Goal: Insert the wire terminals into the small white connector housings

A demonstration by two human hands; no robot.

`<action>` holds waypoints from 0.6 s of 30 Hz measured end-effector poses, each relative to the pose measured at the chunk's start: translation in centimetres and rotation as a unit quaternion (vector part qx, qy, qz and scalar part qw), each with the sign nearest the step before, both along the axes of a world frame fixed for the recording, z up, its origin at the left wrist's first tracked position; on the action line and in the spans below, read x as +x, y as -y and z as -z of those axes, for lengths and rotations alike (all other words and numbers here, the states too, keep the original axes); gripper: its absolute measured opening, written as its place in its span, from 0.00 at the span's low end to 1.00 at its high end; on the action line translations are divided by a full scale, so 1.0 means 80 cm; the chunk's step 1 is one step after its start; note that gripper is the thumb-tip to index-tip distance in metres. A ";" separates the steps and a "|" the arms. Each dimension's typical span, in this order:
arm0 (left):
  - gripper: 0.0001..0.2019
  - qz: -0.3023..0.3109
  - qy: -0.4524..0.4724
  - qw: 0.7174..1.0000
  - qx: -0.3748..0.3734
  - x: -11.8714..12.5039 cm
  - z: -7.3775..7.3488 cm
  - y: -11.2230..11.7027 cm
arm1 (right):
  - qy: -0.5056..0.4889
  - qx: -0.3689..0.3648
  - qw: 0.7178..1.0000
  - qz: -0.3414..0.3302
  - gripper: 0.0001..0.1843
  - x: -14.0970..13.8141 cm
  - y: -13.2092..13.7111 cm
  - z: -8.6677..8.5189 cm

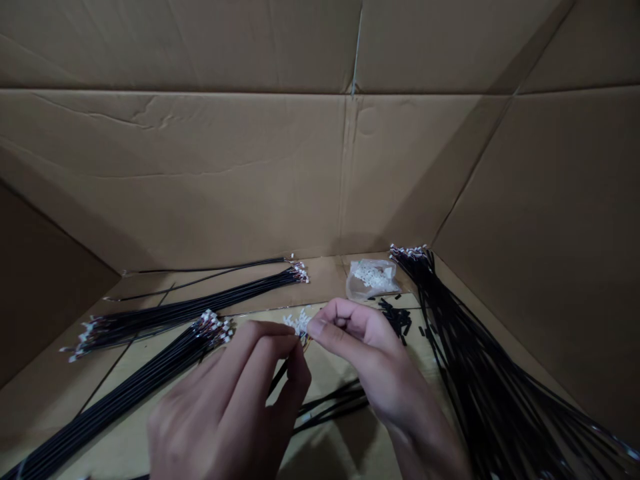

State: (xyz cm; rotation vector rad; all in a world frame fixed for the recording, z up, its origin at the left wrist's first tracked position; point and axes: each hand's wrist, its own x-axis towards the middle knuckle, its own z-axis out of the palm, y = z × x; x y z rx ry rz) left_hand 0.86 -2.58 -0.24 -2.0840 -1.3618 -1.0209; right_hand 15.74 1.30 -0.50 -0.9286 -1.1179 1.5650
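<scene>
Our left hand (pixel 225 407) and right hand (pixel 367 360) pinch thin black wires (pixel 280 377) at their small white plastic connectors (pixel 299 325), fingertips pressed together, just below a clear plastic bag (pixel 373 279). Squeezing too hard could bend the connectors; a slip could tangle the wires.

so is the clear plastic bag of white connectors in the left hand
No, the clear plastic bag lies on brown cardboard.

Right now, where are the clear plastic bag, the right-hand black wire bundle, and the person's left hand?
Clear plastic bag (pixel 357 289): head view, bare corner.
Black wire bundle (pixel 480 367): head view, mid-length.
Left hand (pixel 225 407): head view, back of hand.
</scene>
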 end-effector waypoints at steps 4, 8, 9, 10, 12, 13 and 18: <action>0.09 0.008 0.020 1.000 -0.013 0.000 -0.007 -0.005 | 0.014 0.011 1.000 -0.007 0.13 0.003 0.002 -0.001; 0.10 0.025 0.057 0.997 -0.035 0.004 -0.013 -0.008 | 0.012 0.018 1.000 -0.001 0.13 0.005 0.002 -0.003; 0.09 0.025 0.058 0.997 -0.038 0.004 -0.013 -0.008 | 0.010 0.017 1.000 0.005 0.13 0.005 0.002 -0.003; 0.08 0.027 0.053 0.998 -0.036 0.005 -0.013 -0.007 | 0.007 0.017 1.000 0.010 0.13 0.005 0.001 -0.002; 0.07 0.021 0.054 0.998 -0.030 0.005 -0.013 -0.006 | -0.003 0.015 1.000 0.019 0.13 0.005 0.000 0.000; 0.08 0.018 0.056 0.998 -0.021 0.005 -0.013 -0.005 | -0.011 0.013 1.000 0.020 0.12 0.005 -0.001 0.001; 0.09 0.038 0.032 0.999 -0.015 0.003 -0.008 -0.002 | -0.047 -0.015 0.999 0.007 0.11 0.003 -0.003 0.006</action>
